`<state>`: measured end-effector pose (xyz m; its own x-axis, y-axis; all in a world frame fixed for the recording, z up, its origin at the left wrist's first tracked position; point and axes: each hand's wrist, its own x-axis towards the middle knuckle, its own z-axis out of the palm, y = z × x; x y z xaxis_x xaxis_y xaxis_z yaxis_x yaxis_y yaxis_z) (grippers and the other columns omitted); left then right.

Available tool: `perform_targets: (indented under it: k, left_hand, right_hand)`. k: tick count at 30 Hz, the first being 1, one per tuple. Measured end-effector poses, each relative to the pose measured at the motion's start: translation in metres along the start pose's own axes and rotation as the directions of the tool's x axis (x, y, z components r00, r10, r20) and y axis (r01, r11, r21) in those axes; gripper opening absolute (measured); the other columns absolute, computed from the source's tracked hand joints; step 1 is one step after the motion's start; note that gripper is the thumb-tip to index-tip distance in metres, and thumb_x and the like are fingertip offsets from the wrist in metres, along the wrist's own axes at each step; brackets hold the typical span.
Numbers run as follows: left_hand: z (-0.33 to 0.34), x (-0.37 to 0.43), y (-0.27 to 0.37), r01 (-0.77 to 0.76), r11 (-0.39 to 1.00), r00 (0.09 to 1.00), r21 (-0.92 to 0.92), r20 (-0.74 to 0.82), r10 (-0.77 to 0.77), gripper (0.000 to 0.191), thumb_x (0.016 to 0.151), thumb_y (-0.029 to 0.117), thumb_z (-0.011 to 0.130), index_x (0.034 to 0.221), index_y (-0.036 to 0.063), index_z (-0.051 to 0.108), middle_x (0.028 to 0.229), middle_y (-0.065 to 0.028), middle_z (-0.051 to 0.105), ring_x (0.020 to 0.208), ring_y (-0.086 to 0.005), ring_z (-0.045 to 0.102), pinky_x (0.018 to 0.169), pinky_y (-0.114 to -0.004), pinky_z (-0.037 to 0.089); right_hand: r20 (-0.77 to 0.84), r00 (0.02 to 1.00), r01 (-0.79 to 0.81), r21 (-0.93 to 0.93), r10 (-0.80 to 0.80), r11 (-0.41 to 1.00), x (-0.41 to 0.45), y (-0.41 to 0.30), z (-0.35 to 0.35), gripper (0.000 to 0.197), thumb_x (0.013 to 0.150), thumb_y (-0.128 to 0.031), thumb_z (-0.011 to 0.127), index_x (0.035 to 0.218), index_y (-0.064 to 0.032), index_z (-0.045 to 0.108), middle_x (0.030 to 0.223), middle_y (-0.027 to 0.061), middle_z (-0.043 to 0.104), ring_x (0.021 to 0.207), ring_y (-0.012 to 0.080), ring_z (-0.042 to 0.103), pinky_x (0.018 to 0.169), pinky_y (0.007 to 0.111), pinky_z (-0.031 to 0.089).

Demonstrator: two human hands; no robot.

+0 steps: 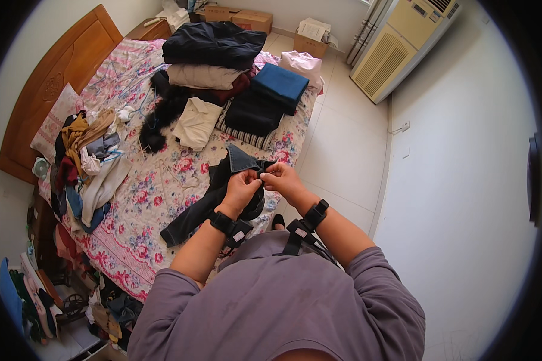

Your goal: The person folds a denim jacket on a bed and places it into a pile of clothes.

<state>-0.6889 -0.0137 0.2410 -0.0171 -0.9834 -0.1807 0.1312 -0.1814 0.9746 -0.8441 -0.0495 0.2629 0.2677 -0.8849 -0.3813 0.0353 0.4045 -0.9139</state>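
Observation:
A dark denim jacket [210,205] hangs over the near side of the bed, its pointed collar [241,160] spread towards the far side. My left hand [244,187] pinches the jacket's front edge just below the collar. Close against it, my right hand [280,178] grips the opposite edge, and the fingertips of both hands almost meet. What lies between the fingertips is too small to make out. One sleeve stretches down and left over the flowered bedsheet [140,234]. Beyond the collar lies a folded cream shirt [198,122].
Folded dark and blue clothes [271,94] and a tall clothes stack [212,49] occupy the bed's far end. A tangled clothes heap [90,158] lies left, near the wooden headboard [58,85]. Pale hangers [174,180] rest on the sheet. Right of the bed are tiled floor [343,149] and a standing air conditioner [399,49].

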Motion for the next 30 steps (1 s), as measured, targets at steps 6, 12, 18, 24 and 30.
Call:
perform_targets:
  k: [6, 12, 18, 24, 30]
  left_hand:
    - [0.005, 0.001, -0.003, -0.119, 0.958, 0.992, 0.262, -0.01, 0.126, 0.014, 0.076, 0.013, 0.065, 0.074, 0.0014, 0.057, 0.064, 0.0013, 0.054, 0.057, -0.0062, 0.046, 0.052, -0.023, 0.038]
    - [0.015, -0.001, 0.002, -0.071, 0.863, 0.975, 0.5, -0.147, 0.166, 0.023, 0.068, 0.019, 0.069, 0.07, 0.0011, 0.054, 0.061, -0.0079, 0.053, 0.054, -0.0174, 0.05, 0.052, -0.03, 0.042]
    - [0.017, 0.001, -0.002, -0.114, 0.86, 0.946, 0.497, -0.209, 0.246, 0.02, 0.069, 0.013, 0.069, 0.07, 0.0014, 0.053, 0.059, -0.0008, 0.048, 0.053, -0.0099, 0.042, 0.049, -0.026, 0.037]
    - [0.013, 0.0, 0.001, -0.118, 0.87, 0.955, 0.479, -0.184, 0.231, 0.019, 0.069, 0.015, 0.067, 0.07, 0.0017, 0.053, 0.06, -0.0057, 0.05, 0.054, -0.0168, 0.047, 0.052, -0.03, 0.04]
    - [0.002, 0.002, -0.004, -0.154, 0.905, 0.98, 0.398, -0.055, 0.191, 0.013, 0.073, 0.008, 0.065, 0.073, 0.0016, 0.053, 0.062, 0.0025, 0.048, 0.056, -0.005, 0.041, 0.049, -0.023, 0.035]
  right_hand:
    - [-0.018, 0.996, -0.09, -0.053, 0.089, 0.995, -0.002, -0.007, -0.002, 0.024, 0.079, -0.012, 0.07, 0.092, 0.0017, 0.055, 0.083, 0.0097, 0.062, 0.067, 0.0164, 0.064, 0.057, 0.027, 0.056]
    - [0.007, 0.985, -0.171, 0.011, 0.171, 0.985, -0.005, -0.012, 0.003, 0.016, 0.082, -0.013, 0.069, 0.084, -0.0033, 0.056, 0.079, 0.0063, 0.061, 0.066, 0.0148, 0.063, 0.062, 0.028, 0.057]
    - [-0.01, 0.985, -0.173, 0.001, 0.173, 0.985, -0.002, -0.008, 0.007, 0.017, 0.083, -0.014, 0.068, 0.084, -0.0026, 0.056, 0.078, 0.0059, 0.061, 0.066, 0.0149, 0.063, 0.062, 0.028, 0.057]
    - [0.037, 0.977, -0.207, -0.031, 0.208, 0.978, -0.001, -0.01, 0.004, 0.018, 0.086, -0.018, 0.066, 0.086, -0.002, 0.057, 0.08, 0.0068, 0.063, 0.067, 0.0148, 0.063, 0.062, 0.027, 0.057]
    - [0.113, 0.958, -0.261, -0.027, 0.262, 0.965, 0.003, -0.003, -0.001, 0.019, 0.089, -0.021, 0.062, 0.09, -0.0028, 0.058, 0.082, 0.0066, 0.063, 0.068, 0.0143, 0.063, 0.065, 0.027, 0.055]
